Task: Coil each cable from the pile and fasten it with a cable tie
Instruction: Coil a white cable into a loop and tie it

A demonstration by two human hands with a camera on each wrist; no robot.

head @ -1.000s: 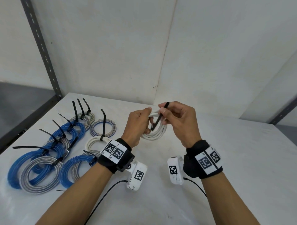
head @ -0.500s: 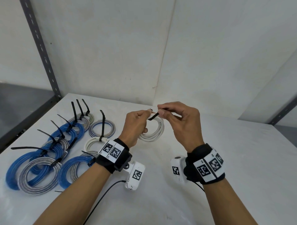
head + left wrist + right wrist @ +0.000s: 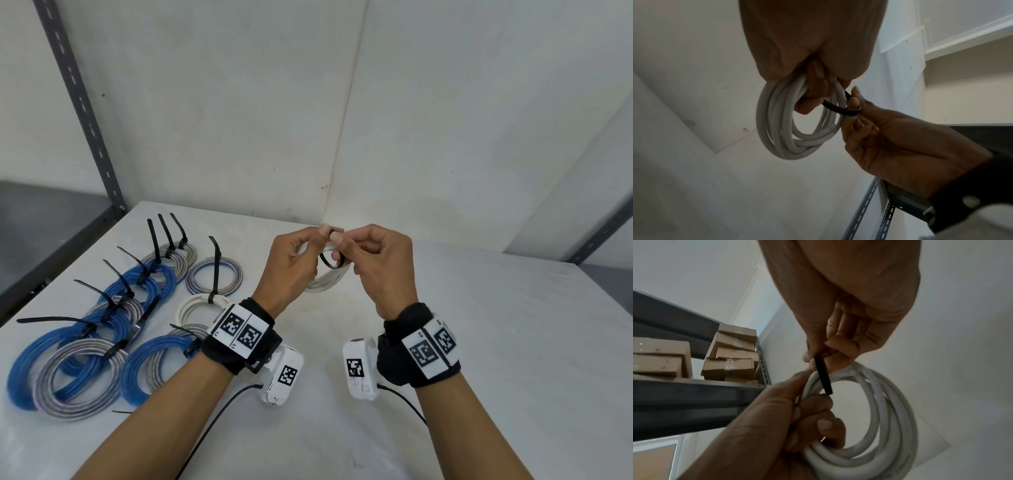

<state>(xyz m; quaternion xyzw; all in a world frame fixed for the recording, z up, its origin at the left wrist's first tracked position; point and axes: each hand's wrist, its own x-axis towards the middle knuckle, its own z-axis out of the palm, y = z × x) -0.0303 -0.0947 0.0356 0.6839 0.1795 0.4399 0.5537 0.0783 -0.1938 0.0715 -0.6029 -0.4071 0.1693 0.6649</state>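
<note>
A white coiled cable (image 3: 327, 282) (image 3: 793, 142) (image 3: 885, 426) hangs in the air over the table, gripped at its top by my left hand (image 3: 294, 260) (image 3: 813, 91) (image 3: 807, 421). A black cable tie (image 3: 330, 262) (image 3: 838, 109) (image 3: 823, 374) loops around the coil's strands. My right hand (image 3: 373, 260) (image 3: 857, 110) (image 3: 826, 353) pinches the tie close to my left thumb, right beside the coil. Where the tie's two ends meet is hidden between the fingers.
Several tied coils, blue (image 3: 68, 353), silver (image 3: 77, 380) and white (image 3: 200, 306), lie on the white table (image 3: 496, 359) at the left, their black tie tails sticking up. A grey shelf post (image 3: 82, 102) stands at the back left. Walls close the back.
The tie stood as a straight strip through the coil; now it is bent into a loop around the strands. Both hands have closed together at the top of the coil.
</note>
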